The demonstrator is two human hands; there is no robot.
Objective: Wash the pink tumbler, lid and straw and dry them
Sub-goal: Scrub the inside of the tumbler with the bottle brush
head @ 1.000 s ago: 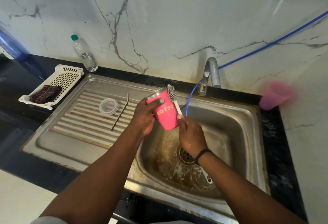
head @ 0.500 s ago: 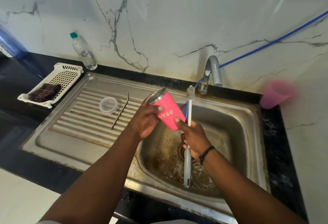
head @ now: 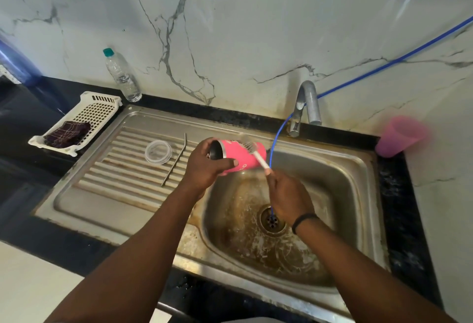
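Note:
My left hand [head: 207, 166] grips the pink tumbler [head: 244, 155] near its steel rim, holding it on its side over the sink basin [head: 332, 187], mouth facing left. My right hand [head: 288, 198] holds a white bottle brush [head: 256, 152], whose bristle head lies across the tumbler's outer wall. The clear round lid [head: 158, 151] lies flat on the ribbed drainboard [head: 122, 179]. A thin metal straw [head: 175, 162] lies just right of the lid.
A grey tap [head: 308, 103] stands behind the basin, with a blue hose [head: 277, 134] running down to the drain [head: 272, 220]. A pink plastic cup [head: 400, 135] sits at the right. At the left are a white basket [head: 98, 110] holding a dark cloth [head: 67, 130], and a water bottle [head: 122, 75].
The left hand has tipped the tumbler from slanted upright to lying on its side. The brush has swung from upright beside the tumbler to lie across its outer wall.

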